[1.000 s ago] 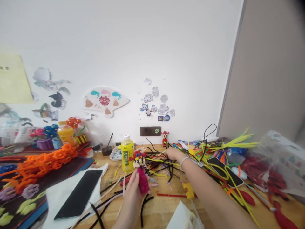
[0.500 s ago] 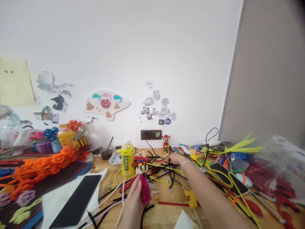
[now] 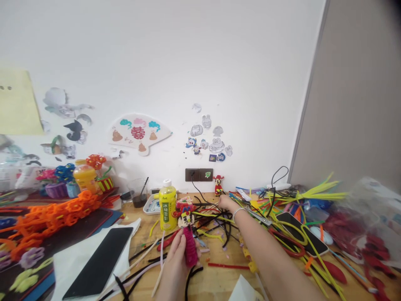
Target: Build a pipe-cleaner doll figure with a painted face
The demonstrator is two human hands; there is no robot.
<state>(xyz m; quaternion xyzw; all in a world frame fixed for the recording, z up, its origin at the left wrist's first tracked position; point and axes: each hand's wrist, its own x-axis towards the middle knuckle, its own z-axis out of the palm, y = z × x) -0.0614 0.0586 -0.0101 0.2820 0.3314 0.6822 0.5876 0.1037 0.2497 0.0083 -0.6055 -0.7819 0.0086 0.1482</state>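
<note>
My left hand [image 3: 177, 251] is wrapped round a pipe-cleaner doll [image 3: 189, 246], upright, with a magenta body, a pale face and a red hat. A yellow-labelled drink bottle [image 3: 168, 207] stands just behind it. Stretched far forward, my right hand [image 3: 228, 203] has its fingers curled down at the back of a loose heap of black and coloured pipe cleaners [image 3: 216, 219]. What those fingers hold, if anything, is hidden. A small red finished doll [image 3: 218, 186] stands against the wall, close behind that hand. Scissors [image 3: 261, 217] lie to the right of my right wrist.
At left, a black phone-like slab [image 3: 100, 261] rests on white paper, near orange pipe-cleaner flowers [image 3: 59, 215]. A cup of dark liquid [image 3: 138, 196] stands at the back. Right of my arm lie a phone [image 3: 302, 234], yellow pipe cleaners [image 3: 322, 194] and plastic bags [image 3: 347, 221].
My right hand has shifted slightly left and back within the pipe-cleaner heap, its fingers now more curled. My left hand still holds the doll in nearly the same place.
</note>
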